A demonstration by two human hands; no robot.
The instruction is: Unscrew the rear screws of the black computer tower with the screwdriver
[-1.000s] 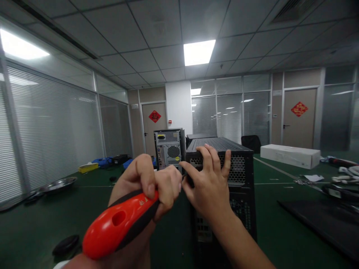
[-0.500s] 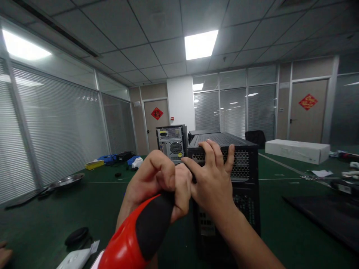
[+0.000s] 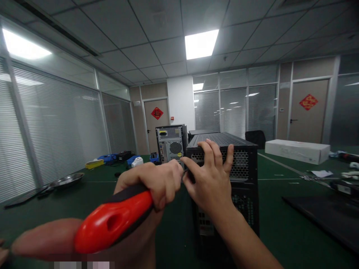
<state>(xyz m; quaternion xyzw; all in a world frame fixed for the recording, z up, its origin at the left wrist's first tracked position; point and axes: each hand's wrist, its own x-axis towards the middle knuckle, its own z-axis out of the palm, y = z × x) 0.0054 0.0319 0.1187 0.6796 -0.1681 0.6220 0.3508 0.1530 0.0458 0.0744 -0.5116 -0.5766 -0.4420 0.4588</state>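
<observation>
My left hand (image 3: 159, 181) is closed around the front of a screwdriver's red and black handle (image 3: 112, 220), whose holed end points to the lower left. Most of the shaft is hidden by my fingers. My right hand (image 3: 211, 183) is at the upper left edge of a black computer case (image 3: 241, 164) with honeycomb vents. Three of its fingers lie spread on the case's top edge. The thumb and index finger close around a thin dark piece, apparently the shaft, beside the case. The tip is hidden.
Behind stands another computer case (image 3: 171, 144), its rear panel showing. A long white box (image 3: 297, 151) lies to the right, and a dark flat panel (image 3: 322, 220) nearer. On the left are a metal bowl (image 3: 67, 181) and a yellow tray (image 3: 96, 164). Part of another hand (image 3: 3, 252) shows lower left.
My left hand has turned, and the screwdriver handle has swung from pointing down toward me to pointing lower left. My right hand has stayed almost in place on the case.
</observation>
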